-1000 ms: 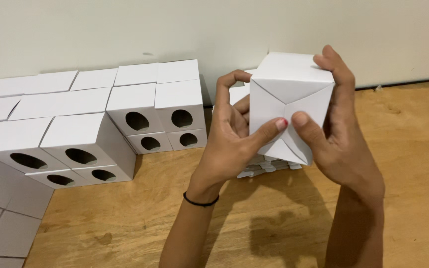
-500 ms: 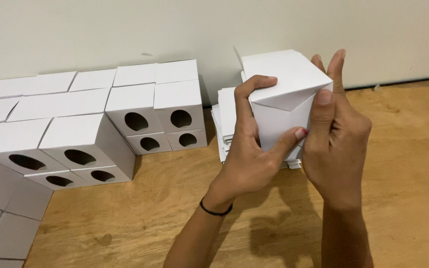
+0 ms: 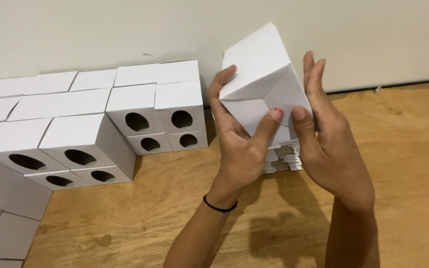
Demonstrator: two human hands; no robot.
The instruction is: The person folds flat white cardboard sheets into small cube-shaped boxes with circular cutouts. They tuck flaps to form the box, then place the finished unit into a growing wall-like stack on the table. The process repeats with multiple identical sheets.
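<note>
Box (image 3: pixel 261 74) now tilted back, flaps folded flatter.

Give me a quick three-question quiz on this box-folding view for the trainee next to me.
1. True or false: both hands grip the white box that is held up above the wooden table.
2. What lies right behind and under the held box? A) a stack of flat white blanks B) a roll of tape C) scissors
3. Which wrist wears the thin black band?

Key:
1. True: the left hand and right hand press its folded flaps.
2. A: the stack of flat blanks.
3. The left. The finished boxes with oval holes stand further left by the wall.
</note>
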